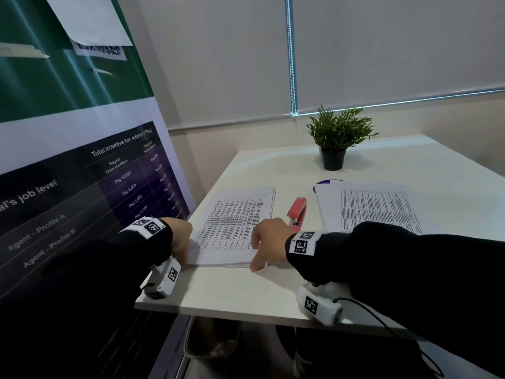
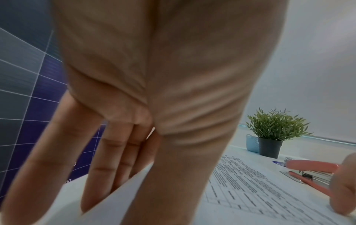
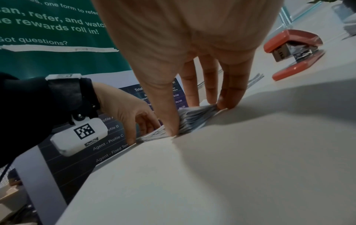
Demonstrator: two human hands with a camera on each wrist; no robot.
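Observation:
A stack of printed sheets [image 1: 232, 222] lies on the white table [image 1: 246, 291] near its left edge. My left hand [image 1: 184, 257] stands at the stack's near-left corner, its straight fingers [image 2: 108, 164] against the left side and the thumb along the near edge. At the near-right corner my right hand [image 1: 262, 251] sets its thumb tip against the near edge and its fingers [image 3: 227, 100] against the right side. The sheet edges [image 3: 152, 135] look slightly fanned between the two hands. Neither hand is curled round the paper.
A pink stapler [image 1: 297, 213] lies just right of the stack, close to my right hand. Further right is a second pile of printed paper [image 1: 377, 212]. A potted plant [image 1: 334, 140] stands at the back. A standing banner [image 1: 82, 173] borders the table's left edge.

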